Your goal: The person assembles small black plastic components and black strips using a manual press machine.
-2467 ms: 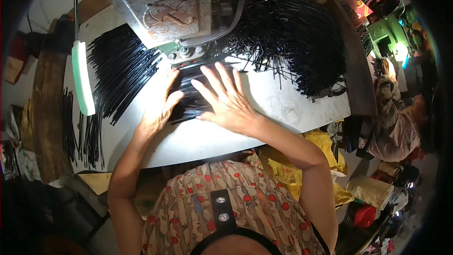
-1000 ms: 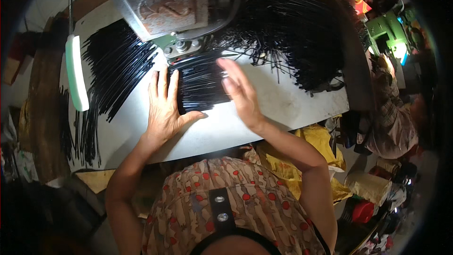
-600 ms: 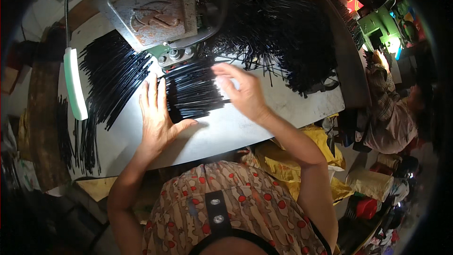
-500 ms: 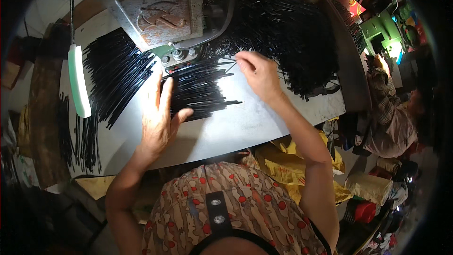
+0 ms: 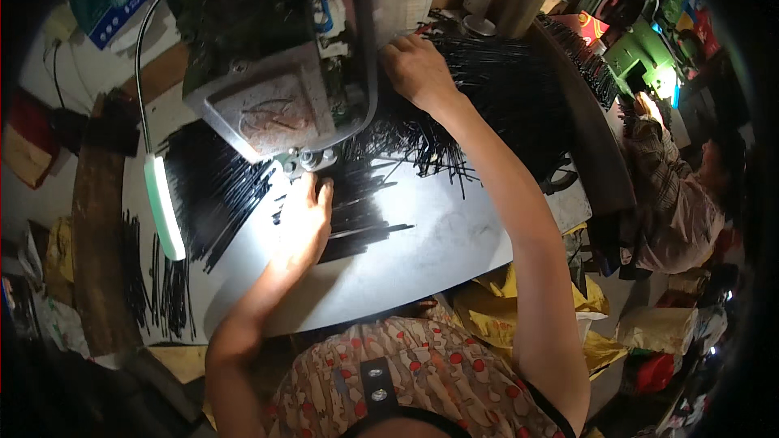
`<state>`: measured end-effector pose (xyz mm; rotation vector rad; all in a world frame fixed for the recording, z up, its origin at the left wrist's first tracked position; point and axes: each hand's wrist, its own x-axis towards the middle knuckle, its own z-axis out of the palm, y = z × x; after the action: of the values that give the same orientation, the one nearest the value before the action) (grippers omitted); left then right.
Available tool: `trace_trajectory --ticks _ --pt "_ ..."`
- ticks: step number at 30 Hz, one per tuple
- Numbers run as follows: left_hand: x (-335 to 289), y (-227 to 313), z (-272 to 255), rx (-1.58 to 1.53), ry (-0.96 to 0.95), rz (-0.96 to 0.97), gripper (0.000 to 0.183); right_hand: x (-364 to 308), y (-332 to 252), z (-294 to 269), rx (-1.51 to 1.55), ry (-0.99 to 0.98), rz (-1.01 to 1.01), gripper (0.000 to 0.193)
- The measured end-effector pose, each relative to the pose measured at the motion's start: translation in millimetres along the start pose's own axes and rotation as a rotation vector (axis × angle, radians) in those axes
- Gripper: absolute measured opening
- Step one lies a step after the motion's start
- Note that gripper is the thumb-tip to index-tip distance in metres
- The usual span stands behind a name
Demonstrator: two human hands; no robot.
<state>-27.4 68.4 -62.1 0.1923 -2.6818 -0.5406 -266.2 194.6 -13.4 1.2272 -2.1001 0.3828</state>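
**Left hand (image 5: 304,223) at the strips (image 5: 357,215), right hand (image 5: 418,69) at the heap (image 5: 519,93)**

The black strips lie on the pale table (image 5: 438,227), beside the left hand and close to the bolted plate (image 5: 307,162) of the machine (image 5: 276,97). The left hand's thumb and forefinger lie near each other by the plate; glare hides whether they pinch anything. The right hand is curled at the far edge of the heap, fingertips hidden, so I cannot tell if it grips a strip.

Handling the strips well would, I judge, call for light, even pressure from the left hand, fingertips clear of the plate, with strips laid side by side rather than crossed.

Their long axis runs roughly left to right, rising slightly rightward. The right ends are ragged, one jutting out beyond its neighbours; the left ends are partly covered by the hand.

Left of the machine, a fan (image 5: 219,186) of strips slants from upper right to lower left. Beyond it hangs a lit lamp (image 5: 165,209). At far right, a co-worker (image 5: 673,203) sits by a green machine (image 5: 637,61).
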Motion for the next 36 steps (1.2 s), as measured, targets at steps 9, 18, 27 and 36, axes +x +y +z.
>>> trace_trajectory --ticks 9,18,27,36 --pt "-5 -1 10 0.13 0.05 0.235 0.023 42 23 58 0.268 -0.634 0.227 0.027" --pt "-4 -8 13 0.129 0.056 0.263 0.031 13 12 9 0.253 -0.8 0.079 0.03" --pt "-6 -10 14 0.168 0.111 0.261 0.033 -14 8 -26 0.435 -0.848 0.051 0.03" --pt "-6 -12 2 0.079 0.007 0.192 0.018 -43 -25 -76 0.355 -0.383 0.094 0.023"
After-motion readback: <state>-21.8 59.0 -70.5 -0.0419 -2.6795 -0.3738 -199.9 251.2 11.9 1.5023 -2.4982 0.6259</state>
